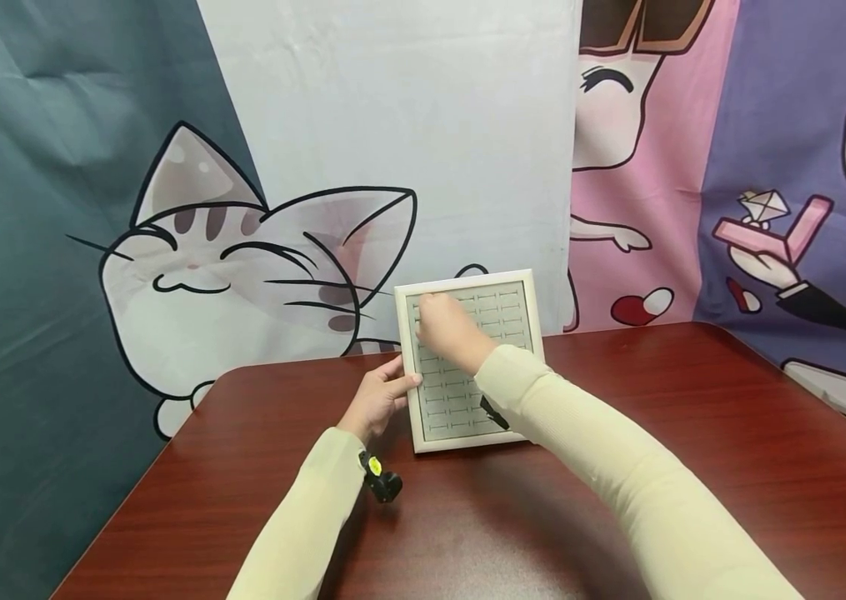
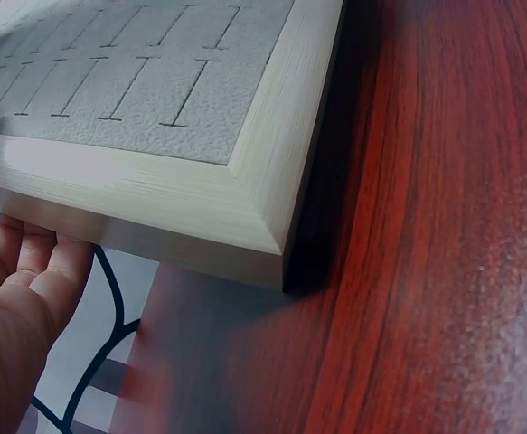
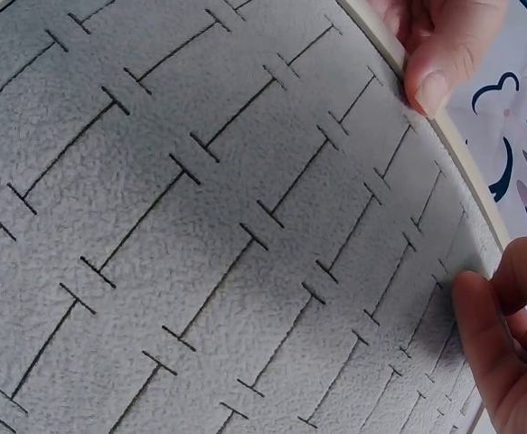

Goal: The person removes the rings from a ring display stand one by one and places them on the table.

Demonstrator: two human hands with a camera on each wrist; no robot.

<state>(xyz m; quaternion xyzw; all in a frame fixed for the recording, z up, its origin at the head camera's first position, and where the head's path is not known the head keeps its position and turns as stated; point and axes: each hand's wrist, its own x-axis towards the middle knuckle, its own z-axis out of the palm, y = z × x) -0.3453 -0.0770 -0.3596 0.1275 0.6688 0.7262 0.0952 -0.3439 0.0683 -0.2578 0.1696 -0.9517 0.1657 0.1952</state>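
A framed ring display board [image 1: 456, 392] with a pale frame and grey padded face stands tilted up on the table. Rows of short slits with crossed ends cover the padding. My left hand [image 1: 377, 398] grips its left edge, thumb on the front and fingers behind, as the left wrist view also shows beneath the frame [image 2: 145, 194]. At the upper left slits, my right hand [image 1: 453, 329] has its fingers curled against the padding. Its fingertips [image 3: 469, 287] meet the board's surface in the right wrist view. I see no object between them; anything small there is hidden.
The dark red wooden table [image 1: 693, 433] runs beneath both arms and out to either side. Behind it hangs a cartoon-printed cloth [image 1: 423, 108]. A small black camera [image 1: 383, 482] is strapped at the left wrist, and part of another [image 1: 493, 412] shows under the right sleeve.
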